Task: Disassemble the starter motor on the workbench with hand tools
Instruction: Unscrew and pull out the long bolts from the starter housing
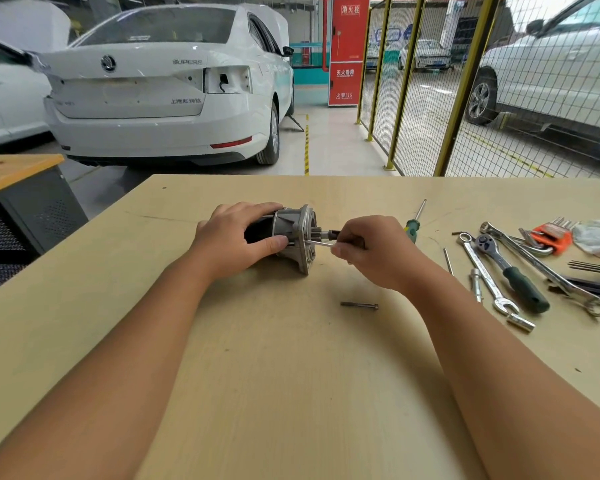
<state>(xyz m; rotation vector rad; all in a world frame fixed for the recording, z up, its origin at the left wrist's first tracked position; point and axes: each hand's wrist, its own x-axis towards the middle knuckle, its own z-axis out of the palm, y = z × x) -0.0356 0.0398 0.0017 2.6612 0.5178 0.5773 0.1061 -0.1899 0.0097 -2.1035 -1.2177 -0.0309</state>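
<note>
Two hands on starter motor, lying on its side mid-bench. Left hand grip curled round the dark body. Right hand grip pinching a long bolt at the flange. One loose bolt lies nearby.

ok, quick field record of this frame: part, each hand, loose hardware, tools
part: starter motor lying on its side on the workbench
left hand: grips the motor body
right hand: pinches a long bolt at the flange
loose hardware: one bolt lying on the bench
tools: ratchet, spanners, hex keys, screwdriver, all to the right
</note>
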